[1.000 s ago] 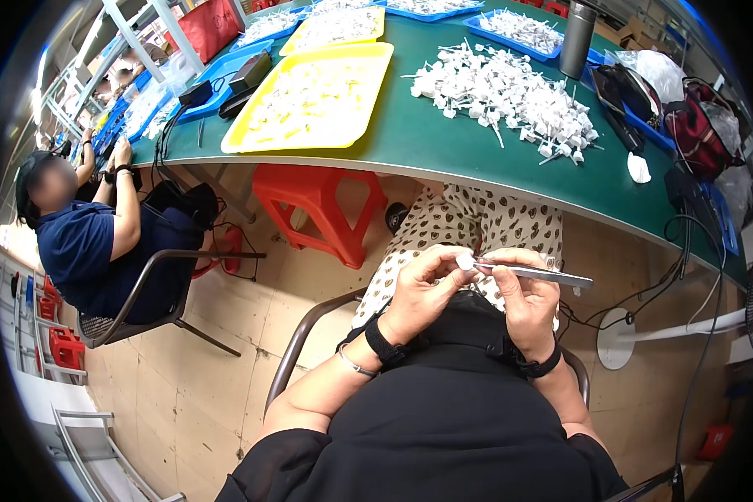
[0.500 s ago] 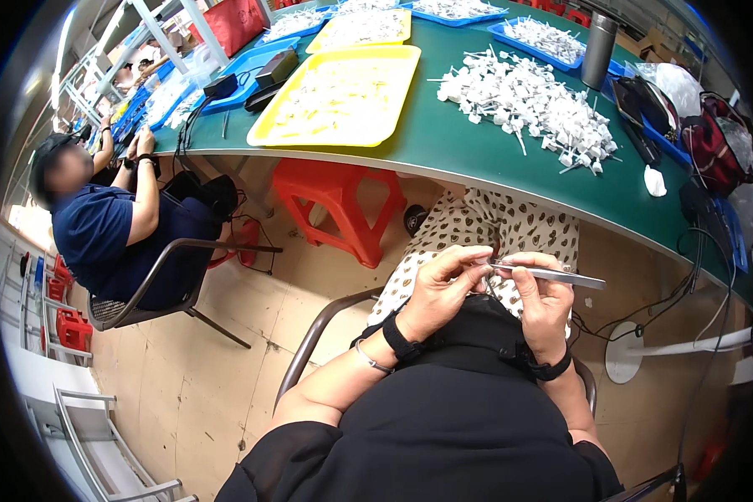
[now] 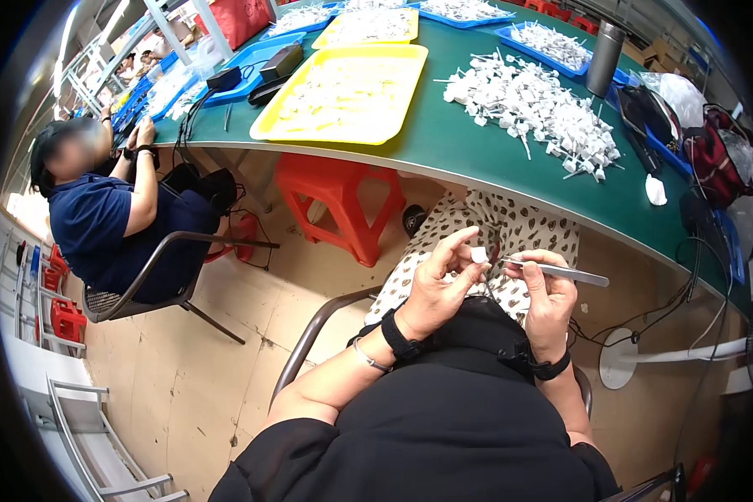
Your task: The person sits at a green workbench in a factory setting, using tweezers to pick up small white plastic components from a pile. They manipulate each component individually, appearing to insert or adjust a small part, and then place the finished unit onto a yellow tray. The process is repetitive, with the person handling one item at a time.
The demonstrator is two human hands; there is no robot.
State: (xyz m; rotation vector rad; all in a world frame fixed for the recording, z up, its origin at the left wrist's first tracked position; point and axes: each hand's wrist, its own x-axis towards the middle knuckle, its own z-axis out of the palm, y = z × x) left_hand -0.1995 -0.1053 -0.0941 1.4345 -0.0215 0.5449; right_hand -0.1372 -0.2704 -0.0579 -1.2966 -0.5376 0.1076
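Over my lap, my left hand (image 3: pixel 443 284) holds a small white plastic piece (image 3: pixel 478 254) between thumb and fingers, its index finger raised. My right hand (image 3: pixel 546 297) grips a pair of silver tweezers (image 3: pixel 569 273), whose tip points left toward the white piece, a small gap apart. A thin dark strand hangs below the left fingers; what it belongs to is unclear. Ahead on the green table (image 3: pixel 443 142) lies a pile of white pieces with thin stems (image 3: pixel 535 109). Left of the pile, a yellow tray (image 3: pixel 263 125) holds many small pale parts.
Blue trays (image 3: pixel 552 70) of white parts stand farther back. A grey flask (image 3: pixel 604 58) stands right of the pile, near bags (image 3: pixel 715 151) and cables. A red stool (image 3: pixel 330 197) is under the table. At left a co-worker (image 3: pixel 113 201) sits on a chair.
My left index finger has lifted, exposing the white piece. The tweezers have drawn back slightly to the right.
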